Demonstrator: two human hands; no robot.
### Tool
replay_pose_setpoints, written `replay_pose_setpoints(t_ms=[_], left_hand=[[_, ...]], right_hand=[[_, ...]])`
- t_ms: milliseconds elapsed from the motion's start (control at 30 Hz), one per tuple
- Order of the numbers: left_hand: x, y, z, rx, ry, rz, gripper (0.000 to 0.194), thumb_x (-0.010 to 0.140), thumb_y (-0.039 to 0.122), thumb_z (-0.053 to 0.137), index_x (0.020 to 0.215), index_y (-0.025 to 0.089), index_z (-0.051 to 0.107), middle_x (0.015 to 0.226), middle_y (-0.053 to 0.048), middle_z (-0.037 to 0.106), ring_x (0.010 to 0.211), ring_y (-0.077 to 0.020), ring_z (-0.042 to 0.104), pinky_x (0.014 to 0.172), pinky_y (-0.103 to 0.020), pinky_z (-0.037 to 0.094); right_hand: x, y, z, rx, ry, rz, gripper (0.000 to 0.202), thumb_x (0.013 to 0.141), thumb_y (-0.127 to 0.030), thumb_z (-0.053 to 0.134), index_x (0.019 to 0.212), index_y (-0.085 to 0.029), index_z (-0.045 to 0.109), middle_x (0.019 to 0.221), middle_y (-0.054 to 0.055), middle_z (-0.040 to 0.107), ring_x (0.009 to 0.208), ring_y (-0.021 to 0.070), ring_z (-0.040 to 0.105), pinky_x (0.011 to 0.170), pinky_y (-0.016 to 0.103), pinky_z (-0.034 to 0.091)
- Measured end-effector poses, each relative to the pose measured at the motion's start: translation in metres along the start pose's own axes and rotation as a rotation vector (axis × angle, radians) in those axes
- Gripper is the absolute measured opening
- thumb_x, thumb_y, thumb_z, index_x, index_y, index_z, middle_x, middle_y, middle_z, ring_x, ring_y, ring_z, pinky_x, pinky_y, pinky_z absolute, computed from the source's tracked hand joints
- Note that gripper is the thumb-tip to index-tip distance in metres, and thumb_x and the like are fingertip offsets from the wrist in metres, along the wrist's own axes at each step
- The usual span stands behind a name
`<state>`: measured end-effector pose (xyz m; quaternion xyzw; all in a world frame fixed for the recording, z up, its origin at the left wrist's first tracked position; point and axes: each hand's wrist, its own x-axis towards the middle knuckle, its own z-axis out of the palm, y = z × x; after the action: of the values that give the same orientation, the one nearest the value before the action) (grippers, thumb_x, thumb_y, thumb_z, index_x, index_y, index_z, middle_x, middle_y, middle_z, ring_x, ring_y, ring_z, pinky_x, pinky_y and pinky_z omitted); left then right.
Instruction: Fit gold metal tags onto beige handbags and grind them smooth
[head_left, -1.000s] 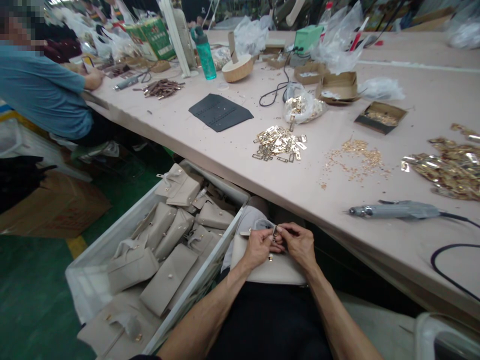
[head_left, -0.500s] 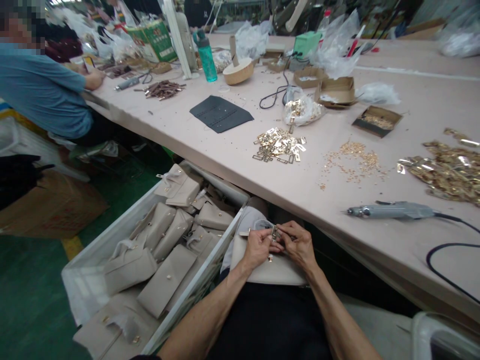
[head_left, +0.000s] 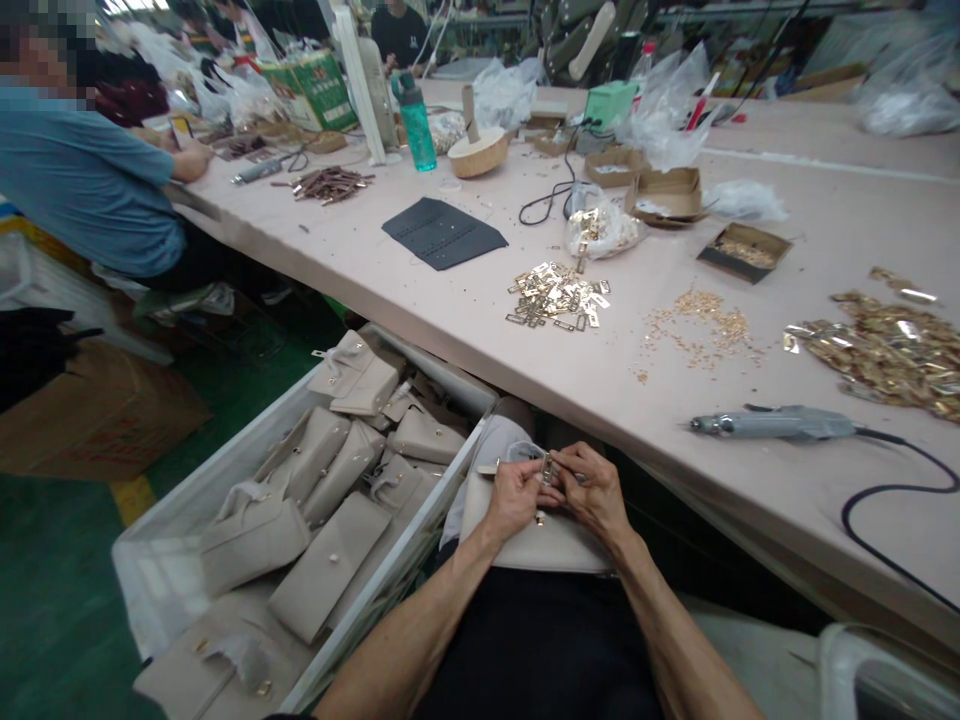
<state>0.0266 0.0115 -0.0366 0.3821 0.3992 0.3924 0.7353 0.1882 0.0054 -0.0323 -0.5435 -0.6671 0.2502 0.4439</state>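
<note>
A beige bag lies across the lap, with a small metal stud on its front. Above it my left hand and my right hand meet, fingers pinched around a small gold metal buckle. My left hand grips the buckle's left side, my right hand its right side. What else the fingertips hold is too small to tell. A clear plastic wrap shows just behind my left hand.
Left of the lap stands a white crate of beige bags. The table ahead bears gold buckles, tiny screws, a grey electric screwdriver, and gold plates. A person sits at the left.
The camera view has shifted slightly, so table items appear a little lower and further left. Both hands stay at the buckle with almost no movement.
</note>
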Motion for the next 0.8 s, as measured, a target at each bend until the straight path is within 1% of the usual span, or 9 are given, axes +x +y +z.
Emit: replay_pose_setpoints(t_ms=[200,367,433,500,567,633,700,767,800], left_hand=[[-0.002,0.000,0.000,-0.017,-0.010,0.007,0.041,0.085,0.039,0.071,0.109,0.006,0.076,0.089,-0.012,0.075,0.066,-0.0186,0.078,0.063,-0.023,0.064],[-0.003,0.001,0.002,-0.013,0.034,0.004,0.043,0.082,0.043,0.075,0.106,0.008,0.076,0.081,-0.009,0.075,0.063,-0.0186,0.076,0.063,-0.025,0.064],[-0.002,-0.001,0.002,-0.006,0.074,0.000,0.043,0.080,0.045,0.077,0.102,0.008,0.077,0.077,-0.008,0.074,0.060,-0.0183,0.075,0.060,-0.025,0.063],[0.000,-0.003,0.003,0.000,0.121,-0.001,0.042,0.079,0.047,0.078,0.098,0.009,0.077,0.076,-0.008,0.075,0.058,-0.0183,0.074,0.057,-0.025,0.063],[0.001,-0.004,0.004,0.000,0.158,0.001,0.043,0.078,0.048,0.079,0.098,0.010,0.075,0.079,-0.009,0.075,0.059,-0.0195,0.075,0.056,-0.026,0.062],[0.000,-0.002,0.005,-0.009,0.174,0.010,0.046,0.077,0.050,0.080,0.097,0.009,0.074,0.080,-0.011,0.076,0.060,-0.0207,0.076,0.055,-0.025,0.062],[-0.002,0.000,0.005,-0.019,0.176,0.019,0.049,0.076,0.052,0.081,0.095,0.008,0.072,0.079,-0.012,0.076,0.060,-0.0211,0.076,0.052,-0.023,0.060],[-0.002,0.000,0.003,-0.020,0.182,0.017,0.052,0.073,0.054,0.083,0.094,0.007,0.072,0.079,-0.013,0.076,0.060,-0.0213,0.076,0.052,-0.022,0.060],[-0.001,0.000,0.002,-0.019,0.182,0.015,0.054,0.072,0.054,0.084,0.095,0.007,0.072,0.080,-0.014,0.077,0.060,-0.0214,0.076,0.052,-0.022,0.060]], right_hand=[[0.000,0.001,0.001,-0.020,-0.013,0.000,0.023,0.098,-0.023,0.058,0.102,-0.022,0.080,0.088,0.005,0.066,0.076,0.0177,0.063,0.066,0.029,0.049],[0.001,0.003,0.003,-0.027,-0.016,-0.001,0.022,0.097,-0.023,0.059,0.100,-0.022,0.081,0.087,0.005,0.066,0.075,0.0176,0.063,0.065,0.028,0.050],[0.002,-0.001,0.004,-0.007,-0.027,0.011,0.021,0.097,-0.024,0.060,0.098,-0.022,0.081,0.085,0.005,0.066,0.074,0.0175,0.063,0.064,0.027,0.050],[0.003,-0.010,0.003,0.008,-0.040,0.020,0.021,0.097,-0.025,0.059,0.097,-0.022,0.081,0.086,0.005,0.067,0.074,0.0175,0.064,0.062,0.026,0.050],[0.006,-0.024,-0.005,-0.014,-0.009,0.008,0.022,0.098,-0.026,0.058,0.100,-0.022,0.080,0.089,0.006,0.068,0.077,0.0179,0.065,0.064,0.026,0.052],[0.010,-0.039,-0.022,-0.087,0.119,-0.017,0.022,0.099,-0.028,0.059,0.107,-0.022,0.078,0.093,0.006,0.070,0.078,0.0184,0.066,0.069,0.028,0.054],[0.017,-0.050,-0.050,-0.220,0.333,-0.013,0.025,0.099,-0.032,0.061,0.113,-0.019,0.076,0.093,0.008,0.071,0.076,0.0189,0.065,0.073,0.031,0.055],[0.027,-0.054,-0.084,-0.390,0.569,0.059,0.032,0.098,-0.039,0.062,0.114,-0.015,0.075,0.088,0.009,0.072,0.070,0.0196,0.064,0.073,0.032,0.055],[0.033,-0.053,-0.103,-0.484,0.672,0.125,0.036,0.097,-0.042,0.062,0.114,-0.013,0.074,0.085,0.010,0.071,0.068,0.0207,0.064,0.074,0.034,0.055]])
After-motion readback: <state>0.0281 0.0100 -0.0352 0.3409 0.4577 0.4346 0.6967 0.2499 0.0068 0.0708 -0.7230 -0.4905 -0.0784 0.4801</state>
